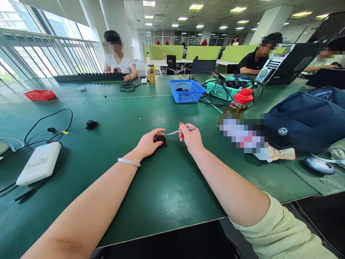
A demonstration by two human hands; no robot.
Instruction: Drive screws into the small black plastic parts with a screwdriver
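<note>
My left hand (147,144) steadies a small black device part (163,141) on the green table, thumb and fingers closed around its sides. A slim screwdriver (173,133) with a metal shaft lies nearly level in my right hand (192,139), pinched between thumb and fingers. Its tip points left and reaches the top of the black part; whether it touches cannot be made out. Further left on the table sit another black part (92,124) and a smaller black piece (51,129).
A white box (40,162) with cables lies at left, beyond it a red tray (40,95). Ahead stand a blue basket (185,96) and a green basket (219,91) of cables. Right are a red-lidded bottle (239,102), a dark blue bag (304,118) and a mouse (319,165). People sit opposite.
</note>
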